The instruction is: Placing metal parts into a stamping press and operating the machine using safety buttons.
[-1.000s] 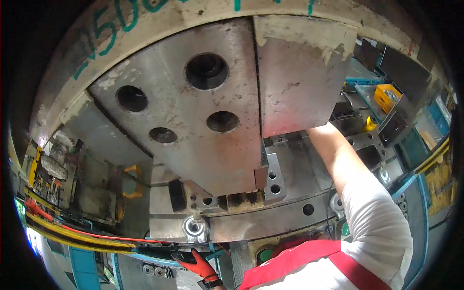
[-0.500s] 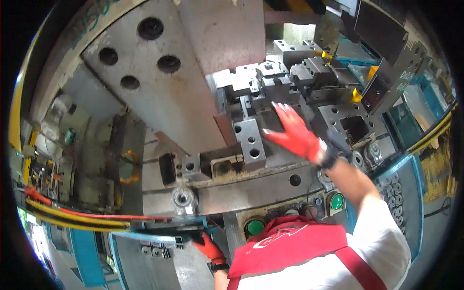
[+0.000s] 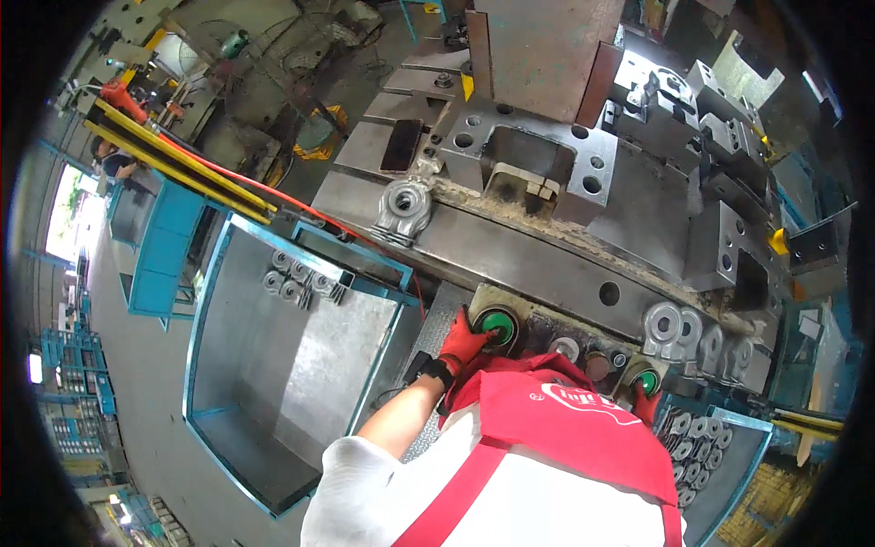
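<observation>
Now, apron [image 3: 556, 410]: red, over your white shirt at the bottom of the frame, hiding part of your right side.
Left hand [image 3: 463, 345]: red-gloved, lower centre, loosely spread with fingers laid over the left button [image 3: 497, 321]; you grip nothing that shows.
Right hand [image 3: 646, 404]: at the lower edge of the right button [image 3: 649, 376], lower right; the apron covers much of it, so whether it is open or closed I cannot tell.
Buttons: both green, one at either end of the panel [image 3: 538, 339] before you.
Change: a half second ago your right hand was over the bed [image 3: 538, 260] and your left by the left bin [image 3: 292, 374]; both are now at the buttons. I judge your work has passed from bed to controls.
Bins: the left one, lower left, shows far more fully than before, a few castings [image 3: 292, 284] at its upper end; the right bin [image 3: 743, 479] holds rows of them.
Bed: a lone casting [image 3: 402, 208] sits left of centre, as earlier; a row [image 3: 664, 323] stands at right.
Plate [image 3: 556, 55]: top centre, filling less of your view than before.
Co-worker [image 3: 117, 166]: far off, upper left.
</observation>
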Demonstrator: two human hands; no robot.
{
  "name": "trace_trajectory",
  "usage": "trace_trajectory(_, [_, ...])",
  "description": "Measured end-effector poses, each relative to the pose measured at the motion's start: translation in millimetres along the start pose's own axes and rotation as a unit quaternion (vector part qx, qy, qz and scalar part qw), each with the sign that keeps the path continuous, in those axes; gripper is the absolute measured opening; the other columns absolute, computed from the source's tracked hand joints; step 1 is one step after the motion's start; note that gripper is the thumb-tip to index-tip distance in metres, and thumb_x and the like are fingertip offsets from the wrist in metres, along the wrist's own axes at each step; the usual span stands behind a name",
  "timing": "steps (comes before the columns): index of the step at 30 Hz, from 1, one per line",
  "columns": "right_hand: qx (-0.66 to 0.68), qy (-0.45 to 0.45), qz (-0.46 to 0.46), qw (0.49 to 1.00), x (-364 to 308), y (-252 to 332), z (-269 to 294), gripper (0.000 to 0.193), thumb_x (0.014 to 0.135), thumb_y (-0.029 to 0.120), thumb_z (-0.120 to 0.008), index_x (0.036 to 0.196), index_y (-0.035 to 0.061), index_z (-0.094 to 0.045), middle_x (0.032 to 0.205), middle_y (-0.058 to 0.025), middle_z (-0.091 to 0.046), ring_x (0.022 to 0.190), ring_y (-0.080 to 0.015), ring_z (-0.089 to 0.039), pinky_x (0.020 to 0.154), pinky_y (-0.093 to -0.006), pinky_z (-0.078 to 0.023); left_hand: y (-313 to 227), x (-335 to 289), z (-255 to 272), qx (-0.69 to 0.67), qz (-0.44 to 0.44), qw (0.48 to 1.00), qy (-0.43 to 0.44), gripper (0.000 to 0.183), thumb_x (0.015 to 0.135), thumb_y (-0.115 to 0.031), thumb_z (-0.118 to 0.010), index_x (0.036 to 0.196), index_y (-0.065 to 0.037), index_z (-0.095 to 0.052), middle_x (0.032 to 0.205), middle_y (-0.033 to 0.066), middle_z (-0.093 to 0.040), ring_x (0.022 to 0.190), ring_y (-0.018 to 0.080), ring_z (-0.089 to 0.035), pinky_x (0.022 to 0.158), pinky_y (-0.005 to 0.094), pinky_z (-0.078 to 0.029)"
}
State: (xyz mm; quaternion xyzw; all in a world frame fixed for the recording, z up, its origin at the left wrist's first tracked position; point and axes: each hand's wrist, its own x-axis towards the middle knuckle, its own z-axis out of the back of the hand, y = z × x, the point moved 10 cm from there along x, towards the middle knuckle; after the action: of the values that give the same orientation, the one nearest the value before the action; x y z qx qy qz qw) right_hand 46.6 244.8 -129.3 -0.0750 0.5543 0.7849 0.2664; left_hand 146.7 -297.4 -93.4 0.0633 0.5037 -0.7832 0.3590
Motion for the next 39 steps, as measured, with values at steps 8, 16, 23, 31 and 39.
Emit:
trace_trajectory(8, [-0.143, -0.063, 0.035, 0.987, 13, -9, 6, 0.103, 0.065, 0.035, -0.08, 0.139, -0.0045, -0.022, 0.132, -0.0285, -0.042, 0.122, -0.0373, -0.043, 0.099, -0.04, -0.038, 0, 3, 4, -0.008, -0.026, 0.999, -0.033, 0.097, 0.067, -0.04, -0.077, 0.136, 0.007, -0.026, 0.127, 0.0275, -0.046, 0.12, 0.0362, -0.046, 0.099, 0.0383, -0.038])
trace_trajectory(16, [-0.256, -0.11, 0.001, 0.96, -14, 23, 3, 0.104, 0.061, 0.044, -0.078, 0.138, -0.0021, -0.026, 0.123, -0.0295, -0.047, 0.113, -0.0413, -0.048, 0.094, -0.0425, -0.04, 15, 8, 5, -0.009, -0.013, 0.999, -0.046, 0.095, 0.067, -0.034, -0.079, 0.136, 0.005, -0.027, 0.129, 0.0263, -0.046, 0.12, 0.0341, -0.046, 0.098, 0.0368, -0.038])
trace_trajectory(23, [-0.238, -0.122, 0.021, 0.963, -8, 7, 4, 0.106, 0.06, 0.046, -0.078, 0.139, -0.0003, -0.026, 0.12, -0.0292, -0.048, 0.111, -0.0416, -0.048, 0.092, -0.0435, -0.041, 28, 14, 2, -0.023, 0.007, 0.999, -0.031, 0.099, 0.066, -0.035, -0.079, 0.139, 0.003, -0.024, 0.13, 0.0251, -0.046, 0.12, 0.034, -0.047, 0.097, 0.0367, -0.039])
trace_trajectory(31, [-0.204, -0.107, 0.006, 0.973, -12, 12, 2, 0.109, 0.057, 0.044, -0.081, 0.139, -0.0008, -0.026, 0.124, -0.0291, -0.045, 0.115, -0.0418, -0.046, 0.095, -0.0447, -0.039, 1, -5, 12, 0.002, 0.04, 0.998, -0.044, 0.102, 0.065, -0.036, -0.081, 0.139, 0.004, -0.023, 0.128, 0.0233, -0.048, 0.118, 0.0313, -0.049, 0.096, 0.0369, -0.04])
trace_trajectory(39, [-0.205, -0.07, -0.008, 0.976, -14, 17, 0, 0.108, 0.059, 0.044, -0.08, 0.139, 0.0, -0.023, 0.124, -0.0285, -0.045, 0.113, -0.0423, -0.047, 0.094, -0.0447, -0.04, -95, -17, 23, 0.351, -0.01, 0.928, 0.124, 0.082, 0.072, -0.055, -0.066, 0.127, 0.002, -0.043, 0.109, 0.028, -0.058, 0.104, 0.039, -0.056, 0.086, 0.0408, -0.046])
